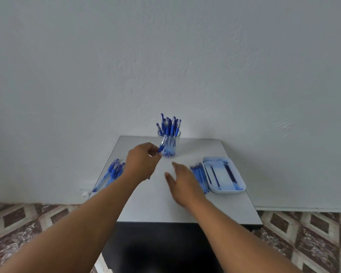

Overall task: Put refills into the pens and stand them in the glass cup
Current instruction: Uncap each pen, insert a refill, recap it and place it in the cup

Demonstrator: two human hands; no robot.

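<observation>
The left hand point(141, 162) pinches a blue pen point(162, 144) between thumb and fingertips and holds it tilted, its upper end in front of the glass cup point(169, 143). Whether the pen touches the glass, I cannot tell, because the two overlap in the view. The right hand point(182, 183) holds nothing; its fingers are stretched and relaxed, low over the table point(146, 203), and the hand is a little blurred. If it touches the surface is not clear.

The glass cup stands at the far edge of the table, near the wall point(165, 56), and is full of upright blue pens point(168, 125). Their lower parts look pale and unclear through the glass.

Just right of the right hand lies a row of thin blue refills point(200, 177); the wrist covers its near end. Beside the row, a white tray point(223, 192) holds a few more refills point(229, 172). On the left side of the table lies a pile of pens point(111, 174), partly hidden by the left forearm. A small blue piece point(148, 177) shows under the left wrist; what it is cannot be made out.

Below the table edge, a patterned tile floor point(313, 243) is visible.
</observation>
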